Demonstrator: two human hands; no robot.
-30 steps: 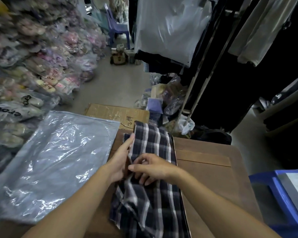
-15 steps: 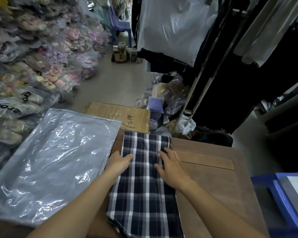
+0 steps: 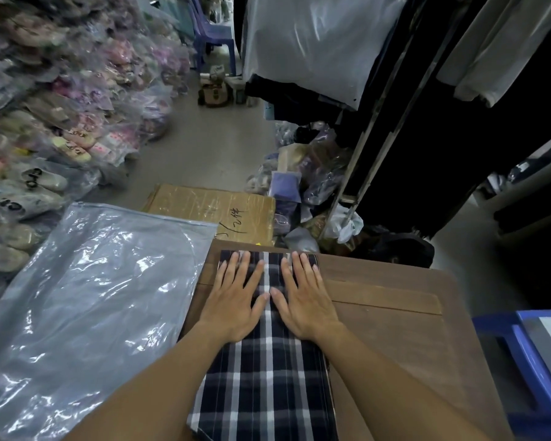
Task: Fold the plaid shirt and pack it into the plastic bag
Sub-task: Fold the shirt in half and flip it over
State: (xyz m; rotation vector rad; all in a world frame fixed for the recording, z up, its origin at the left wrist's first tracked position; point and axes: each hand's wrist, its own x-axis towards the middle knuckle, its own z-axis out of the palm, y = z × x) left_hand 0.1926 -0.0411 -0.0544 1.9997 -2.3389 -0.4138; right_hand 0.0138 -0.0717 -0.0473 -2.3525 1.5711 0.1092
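The dark plaid shirt lies folded into a long narrow strip on the brown wooden table, running from the table's far edge toward me. My left hand and my right hand rest flat on its far half, side by side, fingers spread and pointing away from me. Neither hand grips anything. The clear plastic bag lies flat to the left of the shirt, its right edge touching the table's left side.
A cardboard box stands just beyond the table. Bagged shoes are piled along the left. Bags of goods and a clothes rack stand at the right. A blue stool sits at the near right.
The rumpled sleeve part was folded in and the shirt became a flat strip. Both hands slid forward along it to its far end and spread flat.
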